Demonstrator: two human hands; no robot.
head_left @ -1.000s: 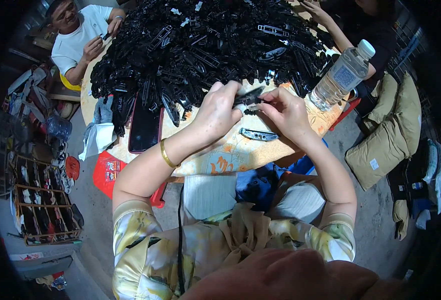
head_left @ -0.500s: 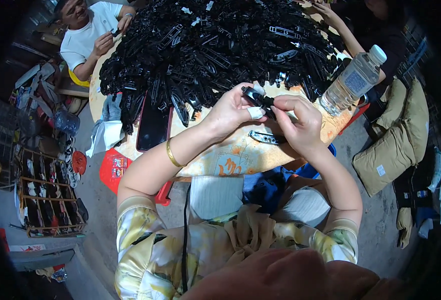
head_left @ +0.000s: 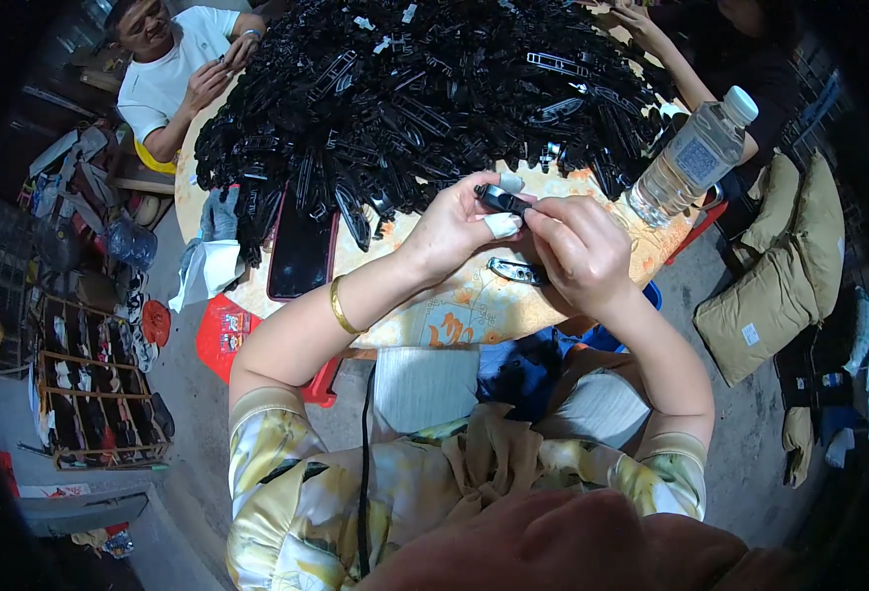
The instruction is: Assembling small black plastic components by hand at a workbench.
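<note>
Between my two hands is a small black plastic part, elongated and glossy. My left hand pinches its left end; white wrapping covers the tips of its thumb and a finger. With fingers bent together, my right hand grips the part's right end. Below them on the table lies another narrow part, dark-rimmed with a shiny, pale inside, partly behind my right hand. Beyond my hands rises a big heap of similar black plastic parts.
A dark phone lies on the patterned round table, left of my forearm. A clear water bottle stands at the right edge. Two people sit across, one in a white shirt. Tan padded cushions lie on the right.
My right hand has turned, its back now facing up more, its fingers closer around the part's end. The part lies flatter between my hands. The white-shirted person's hands have come together.
</note>
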